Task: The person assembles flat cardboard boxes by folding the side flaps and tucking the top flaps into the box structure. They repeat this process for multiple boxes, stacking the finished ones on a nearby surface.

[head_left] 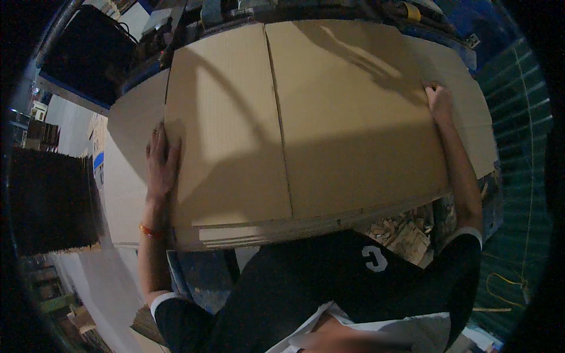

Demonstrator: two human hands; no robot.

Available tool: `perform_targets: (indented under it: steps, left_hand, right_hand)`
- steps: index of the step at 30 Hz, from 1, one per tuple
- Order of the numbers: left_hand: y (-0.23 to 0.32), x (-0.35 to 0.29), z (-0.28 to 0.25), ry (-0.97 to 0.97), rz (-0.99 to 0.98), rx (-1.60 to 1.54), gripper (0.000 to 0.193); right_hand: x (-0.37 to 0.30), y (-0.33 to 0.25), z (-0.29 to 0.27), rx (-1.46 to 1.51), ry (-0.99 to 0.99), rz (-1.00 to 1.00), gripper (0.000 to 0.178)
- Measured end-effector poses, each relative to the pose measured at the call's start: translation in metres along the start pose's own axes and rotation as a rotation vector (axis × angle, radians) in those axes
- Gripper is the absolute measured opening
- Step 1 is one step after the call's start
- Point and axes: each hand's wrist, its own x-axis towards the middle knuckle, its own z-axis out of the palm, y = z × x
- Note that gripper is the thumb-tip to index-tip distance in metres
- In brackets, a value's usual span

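Observation:
A stack of flat brown cardboard sheets [353,88] lies in front of me, with a dark slit running from its far edge to its near edge. Along the left side of the top sheet my left hand [160,162] rests flat, fingers stretched out and pointing away, with an orange band on its wrist. At the far right side, my right hand [439,103] has its fingers curled in at the sheet's edge; its fingertips are partly hidden. Paler cardboard flaps [132,165] extend past both hands. Several layered edges show at the near side.
A machine with dark and blue parts [435,23] stands beyond the far edge. Cardboard scraps [409,235] lie in a heap below the near right edge. A green corrugated wall [518,176] rises at right; a dark stack [53,200] stands at left.

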Motion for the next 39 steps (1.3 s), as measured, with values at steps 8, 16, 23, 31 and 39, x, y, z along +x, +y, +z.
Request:
perform_targets:
  steps: [8,16,23,31,39]
  left_hand:
    - [0.074,-0.030,-0.032,0.052,0.113,0.166,0.079]
    - [0.110,-0.066,-0.036,-0.100,0.494,0.178,0.111]
    - [0.108,-0.060,-0.023,-0.005,0.708,0.310,0.074]
    - [0.080,0.027,-0.003,0.229,0.779,0.309,0.055]
    - [0.100,0.111,0.022,0.395,0.431,0.427,0.062]
  right_hand:
    - [-0.053,-0.047,-0.049,-0.023,0.138,-0.358,0.040]
    - [-0.168,-0.024,-0.071,-0.090,-0.318,-0.669,0.094]
    - [-0.130,-0.037,-0.072,-0.092,-0.303,-0.697,0.097]
    - [-0.065,-0.069,-0.041,-0.070,-0.370,-0.534,0.087]
    - [-0.015,-0.098,-0.006,-0.158,-0.037,-0.477,0.055]
